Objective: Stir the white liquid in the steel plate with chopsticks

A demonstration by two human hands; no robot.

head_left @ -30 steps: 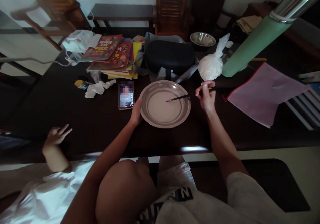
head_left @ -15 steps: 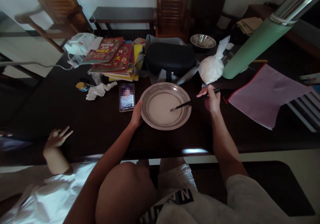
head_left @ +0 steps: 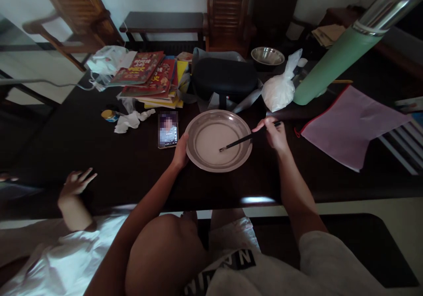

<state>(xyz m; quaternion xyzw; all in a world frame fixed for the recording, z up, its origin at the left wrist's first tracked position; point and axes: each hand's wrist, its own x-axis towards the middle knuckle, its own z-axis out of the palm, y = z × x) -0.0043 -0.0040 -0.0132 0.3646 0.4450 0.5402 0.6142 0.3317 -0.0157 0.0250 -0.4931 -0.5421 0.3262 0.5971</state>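
Note:
A round metal basin (head_left: 193, 155) stands on the dark table, with a pale, whitish liquid (head_left: 211, 141) inside. My left hand (head_left: 180, 151) grips its left rim. Chopsticks (head_left: 243, 140), dark with metallic tips, are pinched in my right hand (head_left: 275, 133) beyond the basin's right edge. Their tips reach down to the liquid near the middle; whether there is one stick or a pair close together is hard to make out. Left of the basin lies a lit phone (head_left: 168, 129). A knotted plastic bag of white powder (head_left: 278, 93) sits behind my right hand.
Books (head_left: 145, 73), a black case (head_left: 224, 77) and a small metal bowl (head_left: 267, 56) line the back. A tall green thermos (head_left: 337, 66) and a pink pouch (head_left: 352, 124) are at right. Crumpled tissue (head_left: 128, 120) and a small jar (head_left: 109, 115) lie left. Another person's hand (head_left: 76, 185) rests near the front-left edge.
My right hand has moved a little left, and the chopstick tips have shifted left and slightly nearer to me within the basin. My left hand stays on the rim.

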